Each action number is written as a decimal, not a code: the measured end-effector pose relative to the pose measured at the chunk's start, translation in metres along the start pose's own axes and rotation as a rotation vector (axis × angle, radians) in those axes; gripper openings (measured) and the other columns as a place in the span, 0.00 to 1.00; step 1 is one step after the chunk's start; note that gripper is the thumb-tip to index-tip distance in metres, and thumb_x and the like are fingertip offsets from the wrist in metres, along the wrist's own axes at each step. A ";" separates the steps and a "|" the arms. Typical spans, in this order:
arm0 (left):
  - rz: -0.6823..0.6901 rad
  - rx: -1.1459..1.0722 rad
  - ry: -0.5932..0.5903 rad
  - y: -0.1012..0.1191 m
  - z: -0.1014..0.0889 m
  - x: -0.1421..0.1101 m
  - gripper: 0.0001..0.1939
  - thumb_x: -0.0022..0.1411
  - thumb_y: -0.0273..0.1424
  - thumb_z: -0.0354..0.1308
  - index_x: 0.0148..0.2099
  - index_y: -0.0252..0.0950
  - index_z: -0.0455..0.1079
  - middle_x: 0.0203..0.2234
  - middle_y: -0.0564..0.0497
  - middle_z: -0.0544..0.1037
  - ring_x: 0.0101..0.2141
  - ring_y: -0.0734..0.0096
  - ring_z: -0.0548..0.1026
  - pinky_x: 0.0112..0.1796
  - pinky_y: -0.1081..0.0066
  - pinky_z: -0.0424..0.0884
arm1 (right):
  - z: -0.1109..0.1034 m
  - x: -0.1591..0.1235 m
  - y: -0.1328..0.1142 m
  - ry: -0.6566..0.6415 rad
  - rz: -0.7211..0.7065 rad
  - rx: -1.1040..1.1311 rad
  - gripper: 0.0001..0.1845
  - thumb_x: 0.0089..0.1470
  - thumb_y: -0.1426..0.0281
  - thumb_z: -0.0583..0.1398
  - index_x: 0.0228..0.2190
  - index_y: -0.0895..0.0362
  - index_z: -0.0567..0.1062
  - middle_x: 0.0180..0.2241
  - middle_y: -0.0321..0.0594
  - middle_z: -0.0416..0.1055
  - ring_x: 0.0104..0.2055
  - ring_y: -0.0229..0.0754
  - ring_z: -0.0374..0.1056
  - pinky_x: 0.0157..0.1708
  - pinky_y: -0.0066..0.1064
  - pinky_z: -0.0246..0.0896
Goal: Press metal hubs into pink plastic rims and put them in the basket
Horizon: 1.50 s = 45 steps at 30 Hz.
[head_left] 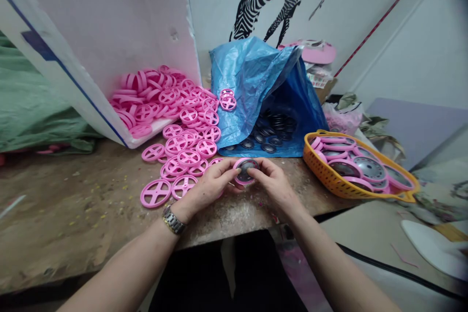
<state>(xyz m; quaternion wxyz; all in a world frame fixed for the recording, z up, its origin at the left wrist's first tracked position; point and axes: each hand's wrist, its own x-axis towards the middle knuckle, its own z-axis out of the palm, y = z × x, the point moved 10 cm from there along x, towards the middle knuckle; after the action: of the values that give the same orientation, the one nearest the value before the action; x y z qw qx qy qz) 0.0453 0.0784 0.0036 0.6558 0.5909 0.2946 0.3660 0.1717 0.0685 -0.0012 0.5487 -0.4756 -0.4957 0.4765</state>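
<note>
Pink rim, dark face: one wheel (245,171) is sitting between both hands, over the workbench (91,214) and back from its front edge. Left hand (221,175) is closing on the wheel's left edge, thumb pressing the dark face; a metal watch (173,219) is circling that wrist. Right hand (272,180) is gripping the opposite edge, thumb also resting on the face. Lower fingers are partly hiding.

Left side: loose pink rings (155,193) are crowding close to the left hand, trailing out of a white foam box (146,0). Beyond them, a broad stretch of yellow-flecked wood is showing.

Ahead: a blue bag (241,68) is gaping toward the hands, dark discs (268,147) lying along its lower lip, just past the fingertips.

Right side: a strip of wood is separating the right hand from an orange basket (331,180), which is holding more pink-rimmed wheels. Both forearms are crossing the front edge.
</note>
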 end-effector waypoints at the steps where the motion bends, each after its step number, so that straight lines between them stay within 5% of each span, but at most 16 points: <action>1: 0.003 0.016 -0.004 0.001 0.001 0.000 0.19 0.62 0.40 0.61 0.52 0.35 0.72 0.47 0.45 0.75 0.40 0.64 0.78 0.35 0.68 0.80 | 0.000 0.000 0.000 -0.007 -0.002 0.008 0.12 0.45 0.62 0.67 0.32 0.54 0.77 0.31 0.35 0.76 0.34 0.40 0.69 0.39 0.33 0.63; 9: 0.110 0.243 -0.016 0.013 0.006 -0.003 0.20 0.66 0.40 0.56 0.55 0.36 0.70 0.46 0.45 0.76 0.41 0.63 0.76 0.35 0.69 0.77 | 0.001 -0.004 0.000 -0.005 0.004 -0.018 0.11 0.43 0.63 0.69 0.30 0.53 0.75 0.28 0.34 0.73 0.32 0.41 0.67 0.33 0.32 0.64; 18: 0.306 0.461 0.086 0.031 0.001 -0.011 0.14 0.69 0.38 0.53 0.46 0.36 0.76 0.33 0.51 0.78 0.29 0.73 0.73 0.29 0.76 0.68 | 0.008 -0.014 -0.019 0.027 -0.094 -0.161 0.08 0.45 0.65 0.67 0.24 0.53 0.73 0.24 0.32 0.68 0.28 0.39 0.62 0.31 0.32 0.59; 23: 0.235 0.427 0.105 0.025 -0.005 -0.009 0.14 0.69 0.38 0.52 0.46 0.35 0.75 0.35 0.49 0.78 0.31 0.70 0.74 0.30 0.75 0.71 | 0.010 -0.013 -0.017 0.044 -0.075 -0.109 0.08 0.43 0.66 0.67 0.24 0.54 0.73 0.24 0.32 0.69 0.29 0.39 0.63 0.32 0.31 0.60; 27: 0.167 0.328 -0.015 0.015 0.005 -0.004 0.18 0.66 0.38 0.56 0.55 0.38 0.68 0.43 0.48 0.75 0.32 0.70 0.76 0.31 0.72 0.75 | 0.003 -0.009 -0.012 0.092 -0.037 -0.055 0.10 0.44 0.63 0.67 0.27 0.53 0.73 0.26 0.33 0.71 0.30 0.40 0.65 0.33 0.32 0.62; 34: 0.136 0.286 -0.031 0.011 0.006 -0.006 0.19 0.64 0.34 0.58 0.56 0.37 0.65 0.34 0.52 0.74 0.24 0.73 0.75 0.27 0.70 0.76 | 0.011 -0.016 -0.027 0.010 -0.150 -0.116 0.05 0.52 0.66 0.62 0.31 0.53 0.76 0.31 0.34 0.73 0.36 0.41 0.68 0.40 0.32 0.62; 37: 0.158 0.315 -0.057 0.012 0.008 -0.006 0.20 0.64 0.36 0.58 0.57 0.39 0.66 0.42 0.48 0.75 0.29 0.70 0.77 0.30 0.69 0.77 | 0.008 -0.021 -0.030 0.022 -0.150 -0.163 0.04 0.52 0.66 0.62 0.30 0.53 0.76 0.30 0.33 0.73 0.35 0.41 0.68 0.39 0.32 0.62; 41: 0.174 0.330 -0.048 0.013 0.007 -0.004 0.27 0.62 0.38 0.60 0.62 0.41 0.62 0.47 0.46 0.75 0.40 0.63 0.77 0.34 0.67 0.79 | -0.009 -0.027 -0.051 0.026 -0.197 -0.274 0.05 0.54 0.65 0.62 0.33 0.52 0.76 0.31 0.33 0.74 0.36 0.41 0.69 0.40 0.32 0.62; 45: 0.192 0.427 0.024 0.016 -0.002 -0.003 0.26 0.63 0.41 0.58 0.61 0.38 0.64 0.40 0.46 0.78 0.36 0.64 0.78 0.34 0.66 0.78 | -0.065 -0.030 -0.097 0.147 -0.277 -0.402 0.07 0.54 0.64 0.63 0.36 0.52 0.75 0.33 0.35 0.74 0.38 0.42 0.69 0.41 0.34 0.64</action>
<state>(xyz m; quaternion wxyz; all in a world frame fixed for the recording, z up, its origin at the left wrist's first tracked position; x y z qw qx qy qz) 0.0398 0.0771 0.0190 0.4746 0.7370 0.3158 0.3631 0.2395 0.0260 0.0890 0.5378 -0.5360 -0.5995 0.2530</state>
